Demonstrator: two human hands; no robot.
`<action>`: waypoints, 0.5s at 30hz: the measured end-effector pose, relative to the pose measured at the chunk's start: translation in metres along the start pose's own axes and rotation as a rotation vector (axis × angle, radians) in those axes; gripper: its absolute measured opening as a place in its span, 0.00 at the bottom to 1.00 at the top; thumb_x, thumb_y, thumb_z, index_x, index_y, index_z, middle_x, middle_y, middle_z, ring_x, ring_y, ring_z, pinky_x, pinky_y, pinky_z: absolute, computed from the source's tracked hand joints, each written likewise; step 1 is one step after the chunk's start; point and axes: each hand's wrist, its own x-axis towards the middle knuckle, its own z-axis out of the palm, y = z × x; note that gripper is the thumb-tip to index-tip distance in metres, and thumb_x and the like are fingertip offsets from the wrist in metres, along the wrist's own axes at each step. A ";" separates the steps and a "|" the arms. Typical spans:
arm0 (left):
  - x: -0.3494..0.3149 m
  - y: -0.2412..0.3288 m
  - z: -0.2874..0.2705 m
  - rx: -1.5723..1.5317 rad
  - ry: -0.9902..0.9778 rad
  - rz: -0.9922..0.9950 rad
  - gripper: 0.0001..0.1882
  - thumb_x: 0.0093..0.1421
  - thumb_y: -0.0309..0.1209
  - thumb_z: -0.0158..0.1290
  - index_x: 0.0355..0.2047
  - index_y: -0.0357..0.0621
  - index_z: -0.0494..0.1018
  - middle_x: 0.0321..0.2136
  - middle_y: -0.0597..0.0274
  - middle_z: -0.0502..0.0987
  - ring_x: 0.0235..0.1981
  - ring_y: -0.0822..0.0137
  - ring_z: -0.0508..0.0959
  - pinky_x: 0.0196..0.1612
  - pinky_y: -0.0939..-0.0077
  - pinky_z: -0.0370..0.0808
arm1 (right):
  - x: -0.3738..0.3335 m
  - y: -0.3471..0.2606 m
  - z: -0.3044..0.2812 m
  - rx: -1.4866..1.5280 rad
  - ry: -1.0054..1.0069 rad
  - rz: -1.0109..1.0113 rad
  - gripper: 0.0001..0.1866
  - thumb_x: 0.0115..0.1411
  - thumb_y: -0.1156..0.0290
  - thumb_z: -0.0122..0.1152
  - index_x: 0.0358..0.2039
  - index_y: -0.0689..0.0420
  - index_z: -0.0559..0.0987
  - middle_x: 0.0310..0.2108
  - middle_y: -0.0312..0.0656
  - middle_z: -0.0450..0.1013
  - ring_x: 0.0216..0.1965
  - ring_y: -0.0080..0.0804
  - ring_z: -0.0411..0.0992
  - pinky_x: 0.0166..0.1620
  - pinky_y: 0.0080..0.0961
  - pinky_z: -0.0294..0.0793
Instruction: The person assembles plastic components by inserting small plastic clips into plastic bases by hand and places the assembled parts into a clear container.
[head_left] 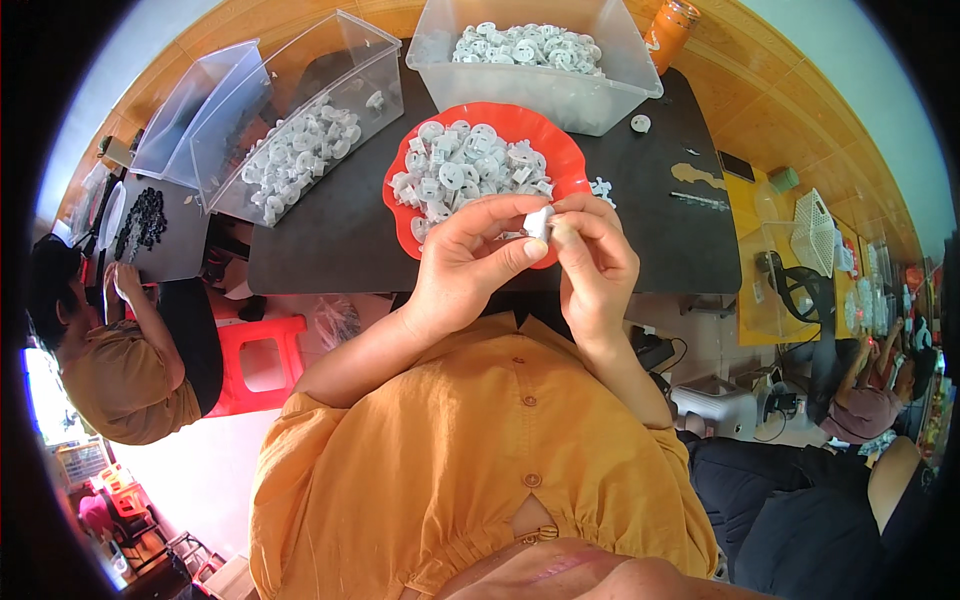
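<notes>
Between the fingertips of both hands is a small white plastic part (538, 222), held over the near edge of a red scalloped bowl (572, 160). My left hand (475, 250) pinches it from the left with thumb and index finger. From the right, the thumb and fingers of my right hand (595, 250) close on its other side. White round plastic parts (465, 165) are heaped in the bowl, which stands on a dark table (670, 235). Fingers cover much of the held part, so its full shape is hidden.
A clear bin (535, 85) of white parts stands behind the bowl; another clear bin (340, 85) is at left. One loose white part (640, 123) and small white pieces (601, 188) lie to the right. An orange can (670, 35) stands behind. A person (130, 370) sits left.
</notes>
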 end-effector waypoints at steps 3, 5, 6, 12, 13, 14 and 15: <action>0.002 0.004 0.000 0.030 0.002 -0.019 0.18 0.62 0.22 0.59 0.53 0.37 0.74 0.50 0.60 0.73 0.51 0.67 0.76 0.55 0.71 0.77 | 0.002 -0.001 -0.003 0.048 0.024 0.044 0.04 0.62 0.78 0.63 0.38 0.62 0.79 0.43 0.40 0.72 0.41 0.25 0.72 0.44 0.21 0.72; 0.002 0.004 -0.001 0.057 -0.008 -0.004 0.18 0.61 0.22 0.59 0.52 0.37 0.74 0.49 0.60 0.74 0.51 0.67 0.76 0.55 0.71 0.78 | 0.003 0.002 -0.003 -0.072 -0.008 -0.013 0.03 0.63 0.78 0.62 0.37 0.62 0.78 0.42 0.40 0.72 0.40 0.25 0.71 0.44 0.21 0.71; 0.002 0.003 -0.001 0.057 -0.007 -0.004 0.18 0.61 0.22 0.59 0.52 0.37 0.74 0.49 0.60 0.74 0.51 0.67 0.76 0.55 0.71 0.78 | 0.002 0.001 -0.002 -0.071 -0.009 -0.013 0.03 0.63 0.78 0.62 0.37 0.62 0.78 0.42 0.40 0.72 0.40 0.25 0.71 0.44 0.21 0.71; 0.001 0.007 0.000 0.115 0.000 0.032 0.17 0.61 0.21 0.59 0.51 0.37 0.75 0.49 0.59 0.74 0.50 0.67 0.77 0.55 0.71 0.78 | 0.001 0.002 0.000 -0.094 -0.014 -0.014 0.02 0.63 0.79 0.60 0.36 0.62 0.77 0.42 0.39 0.71 0.41 0.24 0.70 0.44 0.22 0.71; 0.001 0.007 -0.001 0.143 -0.011 0.031 0.17 0.61 0.20 0.59 0.51 0.36 0.75 0.49 0.59 0.74 0.50 0.67 0.76 0.54 0.70 0.77 | 0.001 0.000 0.001 0.049 0.010 0.061 0.02 0.63 0.79 0.60 0.36 0.62 0.76 0.42 0.39 0.71 0.41 0.23 0.70 0.44 0.22 0.71; 0.000 0.008 -0.001 0.170 -0.022 0.029 0.18 0.61 0.18 0.58 0.52 0.36 0.74 0.48 0.60 0.74 0.50 0.67 0.76 0.54 0.70 0.76 | 0.000 0.000 0.002 0.191 0.034 0.136 0.03 0.63 0.79 0.61 0.37 0.62 0.76 0.42 0.38 0.71 0.41 0.23 0.70 0.44 0.23 0.71; 0.000 0.008 -0.002 0.171 -0.023 0.028 0.18 0.61 0.18 0.58 0.52 0.36 0.74 0.48 0.60 0.74 0.50 0.67 0.76 0.54 0.70 0.76 | 0.000 0.000 0.002 0.191 0.036 0.135 0.03 0.63 0.79 0.61 0.37 0.62 0.76 0.42 0.38 0.71 0.41 0.23 0.70 0.44 0.23 0.71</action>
